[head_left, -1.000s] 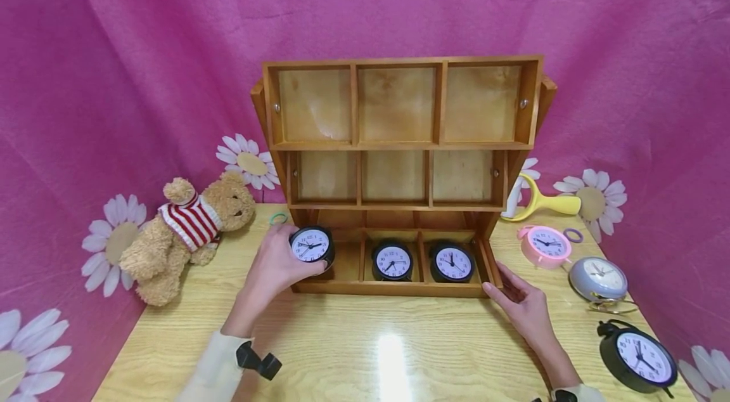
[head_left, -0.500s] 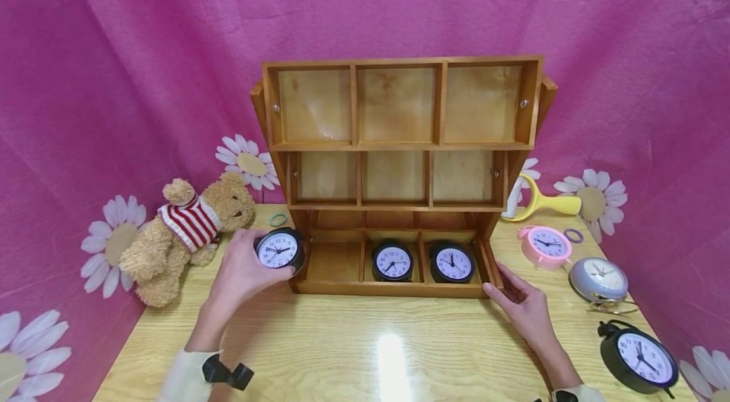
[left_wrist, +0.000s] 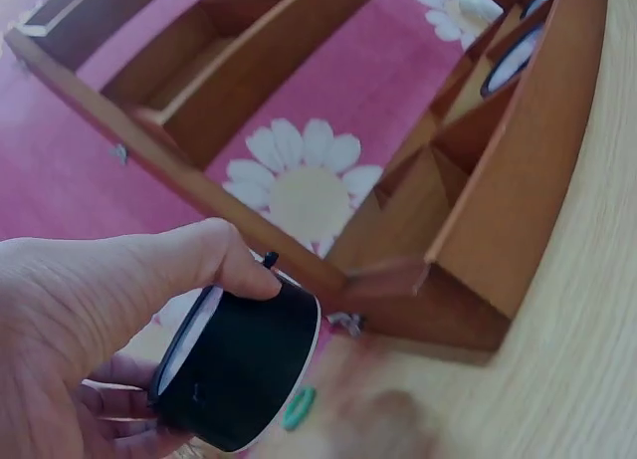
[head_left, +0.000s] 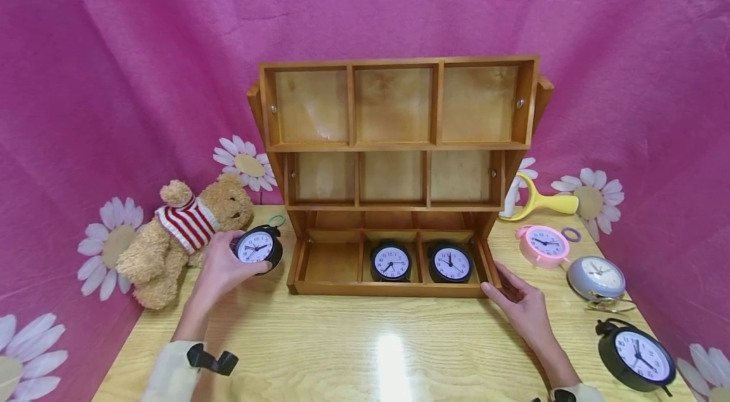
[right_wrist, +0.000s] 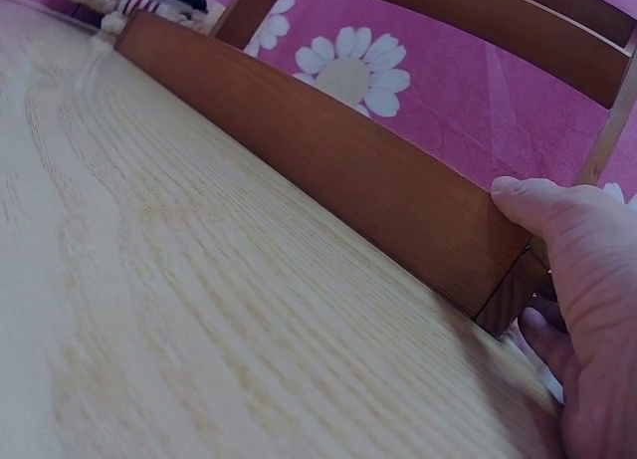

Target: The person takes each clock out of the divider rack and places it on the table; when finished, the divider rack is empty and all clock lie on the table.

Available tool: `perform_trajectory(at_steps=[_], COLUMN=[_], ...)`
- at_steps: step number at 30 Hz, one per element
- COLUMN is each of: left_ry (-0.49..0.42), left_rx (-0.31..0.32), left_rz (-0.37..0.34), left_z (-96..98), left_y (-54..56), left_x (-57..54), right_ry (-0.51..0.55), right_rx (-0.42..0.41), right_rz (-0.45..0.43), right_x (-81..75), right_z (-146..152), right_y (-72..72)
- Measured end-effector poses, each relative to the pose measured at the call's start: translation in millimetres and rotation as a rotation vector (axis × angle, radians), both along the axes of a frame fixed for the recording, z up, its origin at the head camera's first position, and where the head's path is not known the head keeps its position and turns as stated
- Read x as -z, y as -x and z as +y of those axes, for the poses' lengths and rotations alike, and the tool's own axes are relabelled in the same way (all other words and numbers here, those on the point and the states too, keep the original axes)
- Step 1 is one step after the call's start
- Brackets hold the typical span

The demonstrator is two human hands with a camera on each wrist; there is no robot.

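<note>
My left hand grips a round black alarm clock between thumb and fingers, left of the wooden shelf. In the left wrist view the thumb lies along the black casing, with the other fingers partly hidden behind it. At the shelf's front right corner, my right hand holds on, thumb at the front board and fingers at the side. Two more black alarm clocks, one in the middle compartment and one in the right compartment, lie face up in the bottom tier.
A teddy bear in a striped sweater leans at left, near a green ring. Along the right are a yellow-handled tool, a pink clock, a purple ring, a grey clock and another black alarm clock.
My left hand has lifted the black alarm clock out of the bottom left compartment and carried it left, past the shelf's side. The right hand has stayed at its corner.
</note>
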State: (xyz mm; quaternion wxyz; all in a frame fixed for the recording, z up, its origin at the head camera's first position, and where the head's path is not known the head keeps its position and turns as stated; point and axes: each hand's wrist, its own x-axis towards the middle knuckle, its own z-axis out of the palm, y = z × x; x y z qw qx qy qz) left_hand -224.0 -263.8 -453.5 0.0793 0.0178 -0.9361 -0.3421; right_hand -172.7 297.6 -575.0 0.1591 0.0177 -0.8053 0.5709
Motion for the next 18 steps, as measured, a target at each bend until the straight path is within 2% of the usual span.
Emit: perform_trajectory(at_steps=[8, 18], left_ry=[-0.010, 0.078], left_rx=[0.011, 0.061], left_rz=[-0.016, -0.049], left_z=[-6.8, -10.4], left_y=[13.1, 30.5], left_x=[19.1, 41.1], right_ry=[-0.031, 0.005], right_rx=[0.016, 0.006], right_rz=[-0.012, -0.015], right_x=[-0.5, -0.5], right_z=[1, 1], right_y=[0.4, -0.4])
